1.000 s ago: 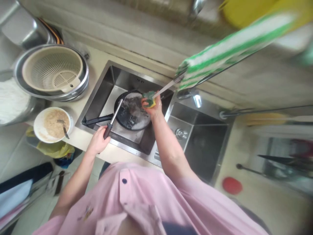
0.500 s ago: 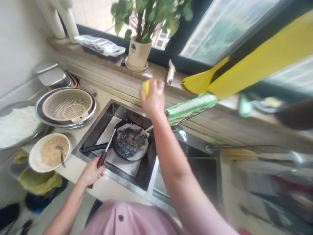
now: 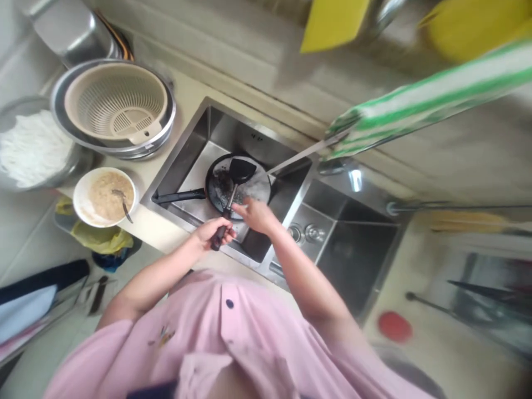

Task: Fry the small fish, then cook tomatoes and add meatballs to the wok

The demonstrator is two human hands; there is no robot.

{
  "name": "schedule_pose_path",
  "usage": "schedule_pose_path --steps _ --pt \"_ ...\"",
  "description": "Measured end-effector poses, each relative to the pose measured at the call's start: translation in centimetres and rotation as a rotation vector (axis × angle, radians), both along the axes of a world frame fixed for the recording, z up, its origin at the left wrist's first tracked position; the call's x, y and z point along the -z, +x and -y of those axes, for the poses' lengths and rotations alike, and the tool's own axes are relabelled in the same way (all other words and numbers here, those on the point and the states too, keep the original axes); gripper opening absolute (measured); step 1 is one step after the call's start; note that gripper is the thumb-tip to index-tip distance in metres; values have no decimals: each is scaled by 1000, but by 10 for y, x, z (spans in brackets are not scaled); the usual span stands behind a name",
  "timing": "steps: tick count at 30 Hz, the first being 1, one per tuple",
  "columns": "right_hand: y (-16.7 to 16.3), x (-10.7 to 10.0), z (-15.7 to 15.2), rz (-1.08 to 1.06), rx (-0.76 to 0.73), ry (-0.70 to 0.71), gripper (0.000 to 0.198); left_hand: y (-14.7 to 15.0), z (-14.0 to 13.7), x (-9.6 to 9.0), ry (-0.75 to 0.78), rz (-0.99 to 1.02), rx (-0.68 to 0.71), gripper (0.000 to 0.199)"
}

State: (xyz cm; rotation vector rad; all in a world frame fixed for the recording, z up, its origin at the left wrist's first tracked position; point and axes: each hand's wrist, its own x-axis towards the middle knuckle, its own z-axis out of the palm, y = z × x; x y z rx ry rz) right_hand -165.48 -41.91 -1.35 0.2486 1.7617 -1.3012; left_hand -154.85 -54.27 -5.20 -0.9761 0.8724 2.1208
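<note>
My left hand [image 3: 211, 233] is wrapped around the dark handle of a spatula [image 3: 243, 170], its black blade raised over the frying pan [image 3: 260, 191]. My right hand [image 3: 258, 215] is closed beside the spatula's metal shaft, fingers bent towards it. Whatever those fingers hold is hidden; no yellow sponge shows there. Greyish-white suds cover part of the pan, which lies in the left sink basin [image 3: 195, 166] with its black handle pointing left. A faucet spout [image 3: 299, 155] reaches over the pan's right edge.
Left of the sink stand a white bowl [image 3: 85, 202] of beige mixture with a spoon, a beige colander [image 3: 116, 100] in metal bowls, and a bowl of white pieces [image 3: 35, 147]. A green-striped cloth [image 3: 419, 100] hangs at right above the second basin [image 3: 361, 260].
My right hand has come down from the windowsill, where it held a yellow sponge, to the spatula. My left hand has moved the spatula rightwards over the pan. The view has tilted down.
</note>
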Motion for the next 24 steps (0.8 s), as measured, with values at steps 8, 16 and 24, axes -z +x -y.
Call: schedule_pose_path --steps 8,16,24 --pt "34 54 -34 330 220 -51 18 -27 3 8 -556 -345 963 55" --pt "30 48 -68 370 250 -12 15 -88 112 42 -1681 -273 1257 46" --pt "34 54 -71 216 147 120 13 -146 72 83 -1681 -653 1058 45"
